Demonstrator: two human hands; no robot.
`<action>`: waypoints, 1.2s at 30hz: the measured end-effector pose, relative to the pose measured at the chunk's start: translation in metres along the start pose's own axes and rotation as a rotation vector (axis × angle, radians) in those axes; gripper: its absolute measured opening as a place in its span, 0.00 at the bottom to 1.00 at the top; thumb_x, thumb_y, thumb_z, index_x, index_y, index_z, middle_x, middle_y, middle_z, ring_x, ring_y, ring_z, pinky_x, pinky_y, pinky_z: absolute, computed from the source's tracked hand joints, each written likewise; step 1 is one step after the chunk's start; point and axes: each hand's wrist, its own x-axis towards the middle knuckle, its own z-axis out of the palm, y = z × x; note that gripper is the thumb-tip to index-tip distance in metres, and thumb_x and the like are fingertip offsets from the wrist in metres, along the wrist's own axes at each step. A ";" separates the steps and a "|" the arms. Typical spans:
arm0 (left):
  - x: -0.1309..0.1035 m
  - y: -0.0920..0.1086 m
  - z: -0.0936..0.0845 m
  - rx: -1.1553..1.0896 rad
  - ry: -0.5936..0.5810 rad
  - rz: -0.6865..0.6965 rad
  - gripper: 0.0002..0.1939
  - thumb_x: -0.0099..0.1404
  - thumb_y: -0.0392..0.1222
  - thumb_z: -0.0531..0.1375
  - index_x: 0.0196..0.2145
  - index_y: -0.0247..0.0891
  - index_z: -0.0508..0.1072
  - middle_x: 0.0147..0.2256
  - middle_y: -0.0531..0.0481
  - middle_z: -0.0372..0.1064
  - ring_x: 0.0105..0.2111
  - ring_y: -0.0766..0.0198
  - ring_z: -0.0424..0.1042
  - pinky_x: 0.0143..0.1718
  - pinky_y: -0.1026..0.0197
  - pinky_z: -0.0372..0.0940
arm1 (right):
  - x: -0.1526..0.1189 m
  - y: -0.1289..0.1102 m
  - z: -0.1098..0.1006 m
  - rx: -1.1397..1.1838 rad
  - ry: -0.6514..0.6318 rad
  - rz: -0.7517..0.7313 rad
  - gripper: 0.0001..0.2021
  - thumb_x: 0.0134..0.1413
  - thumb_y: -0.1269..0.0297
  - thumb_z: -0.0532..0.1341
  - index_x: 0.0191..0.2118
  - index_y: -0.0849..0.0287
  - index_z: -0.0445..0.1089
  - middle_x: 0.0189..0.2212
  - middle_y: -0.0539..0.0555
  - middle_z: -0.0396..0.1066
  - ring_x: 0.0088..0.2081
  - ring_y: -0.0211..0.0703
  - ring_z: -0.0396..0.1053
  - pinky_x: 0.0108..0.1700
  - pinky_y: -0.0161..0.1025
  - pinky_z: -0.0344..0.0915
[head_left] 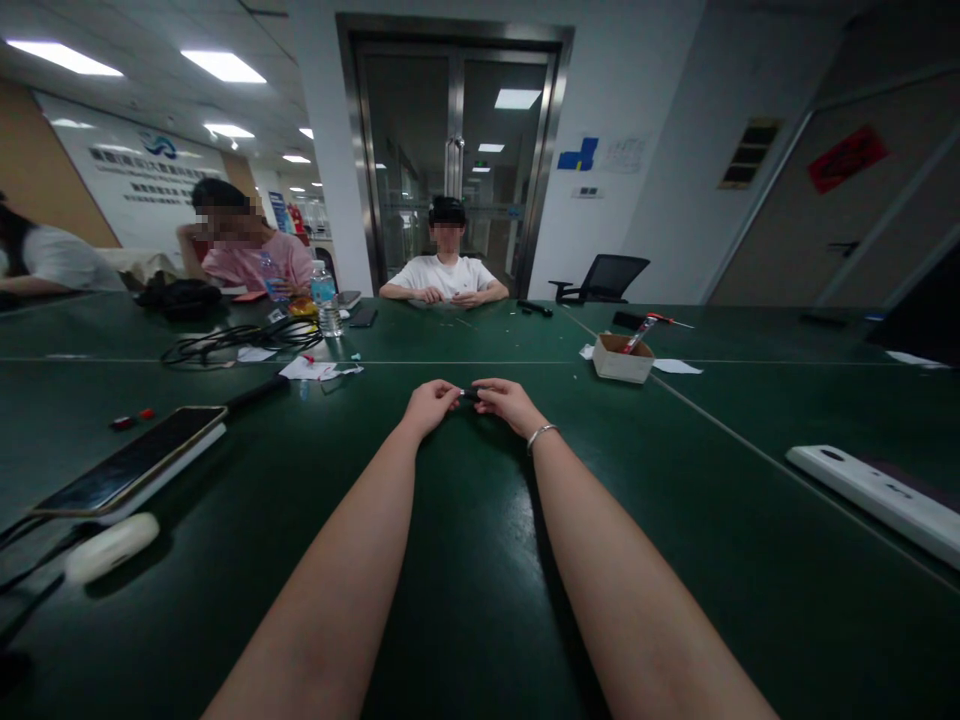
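Note:
Both my hands meet over the middle of the green table (465, 480). Between them is a small dark object (470, 394) with a light tip at its left end. My left hand (433, 405) pinches that light end between thumb and fingers. The fingers of my right hand (510, 403) are closed on the dark end, and a silver bracelet (541, 436) circles that wrist. The object is too small to name, and fingertips hide part of it.
At left lie a phone (135, 465), a white rounded device (112, 548), black cables (225, 345) and a bottle (325, 300). A small box (622, 360) stands back right, a white device (877, 495) far right. A person (446, 270) sits opposite.

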 end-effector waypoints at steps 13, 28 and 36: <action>-0.003 0.012 -0.004 0.133 0.119 -0.096 0.17 0.61 0.53 0.56 0.27 0.37 0.75 0.25 0.49 0.73 0.25 0.65 0.68 0.29 0.62 0.60 | 0.002 0.001 -0.002 0.001 0.022 -0.023 0.10 0.51 0.82 0.63 0.37 0.64 0.74 0.25 0.52 0.75 0.23 0.32 0.72 0.28 0.28 0.72; -0.005 0.013 0.001 0.188 0.100 -0.090 0.19 0.63 0.54 0.54 0.28 0.36 0.74 0.26 0.48 0.73 0.24 0.66 0.67 0.29 0.63 0.60 | 0.003 0.002 -0.001 -0.030 -0.011 0.003 0.10 0.51 0.80 0.64 0.40 0.64 0.74 0.28 0.52 0.76 0.25 0.33 0.74 0.33 0.31 0.75; -0.007 0.014 0.001 0.253 0.079 -0.089 0.21 0.64 0.56 0.52 0.28 0.37 0.74 0.25 0.49 0.72 0.24 0.65 0.68 0.29 0.62 0.59 | 0.003 0.003 -0.002 -0.004 -0.037 -0.011 0.11 0.51 0.83 0.62 0.39 0.63 0.74 0.28 0.52 0.75 0.25 0.33 0.74 0.32 0.29 0.75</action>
